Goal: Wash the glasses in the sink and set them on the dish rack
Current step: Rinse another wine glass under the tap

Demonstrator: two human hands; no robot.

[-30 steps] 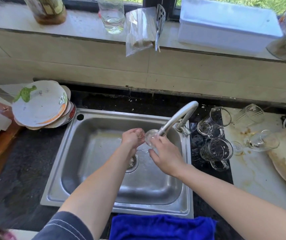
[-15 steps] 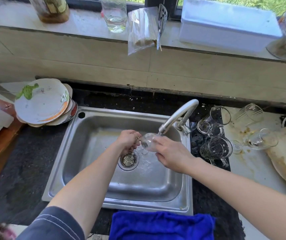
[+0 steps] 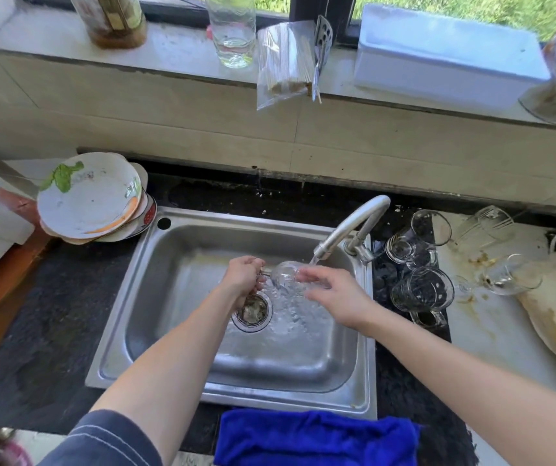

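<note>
One glass (image 3: pixel 285 274) is in the wash right now, and the head camera looks down on it. It is held over the sink (image 3: pixel 175 230), a little above the drain (image 3: pixel 252 309) and just below the end of the tap (image 3: pixel 354 227). The left hand (image 3: pixel 244 275) is curled tight round the thin stem end. The right hand (image 3: pixel 332 294) is loose. Its fingers (image 3: pixel 306 275) are nearly straight and lie on the round bowl of the glass.

A second ago that right hand was wrapped round the bowl, and the glass sat higher, close up against the tap's mouth. Now the glass has come down and a bit to the left. The water (image 3: pixel 313 260) lands by the right hand's fingers and the open end of the bowl. I think this means the rubbing is giving way to a rinse (no soap shows, so I cannot be sure). This glass is not done yet.

The glass lies on its side. Its long line runs left to right, with the stem to the left and the mouth to the right, toward the tap.

More work waits. Two mugs (image 3: pixel 423 292) sit on the dark counter just right of the sink, and stemmed glasses (image 3: pixel 512 275) lie on their sides farther right. I cannot see a dish rack anywhere.
</note>
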